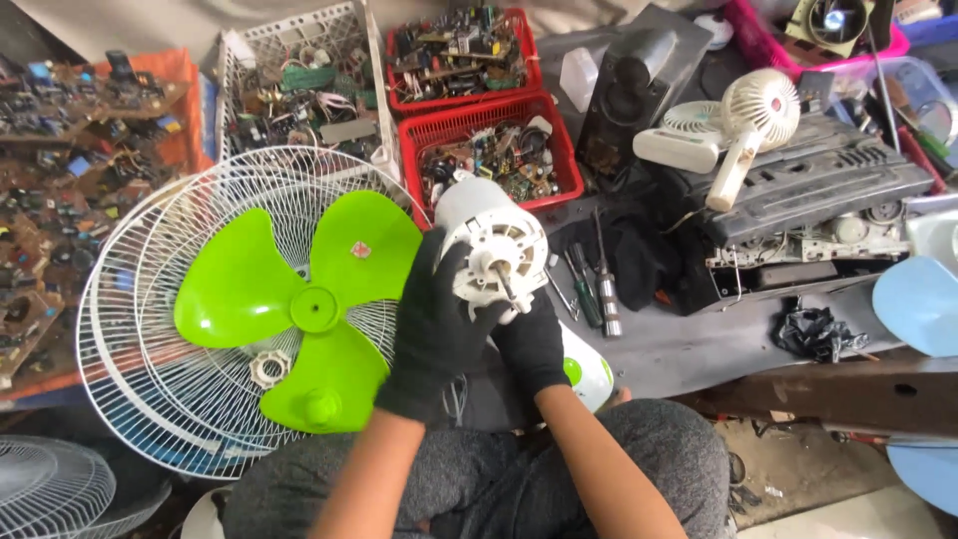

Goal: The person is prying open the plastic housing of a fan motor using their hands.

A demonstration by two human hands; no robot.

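A white fan motor housing (496, 232) with a metal shaft sticking out is held up over my lap. My left hand (434, 329), in a black glove, grips its left side. Wearing the same kind of glove, my right hand (531, 344) holds it from below. A bright green three-blade fan propeller (309, 299) lies to the left on white wire fan guards (150, 329). A white and green fan base (591, 369) shows just behind my right wrist.
Red baskets (479, 125) and a white basket (299, 90) of circuit boards stand at the back. Screwdrivers (597, 284) lie right of the motor. A small white handheld fan (743, 125), a black speaker (629, 90) and a grey machine casing (828, 190) sit on the right.
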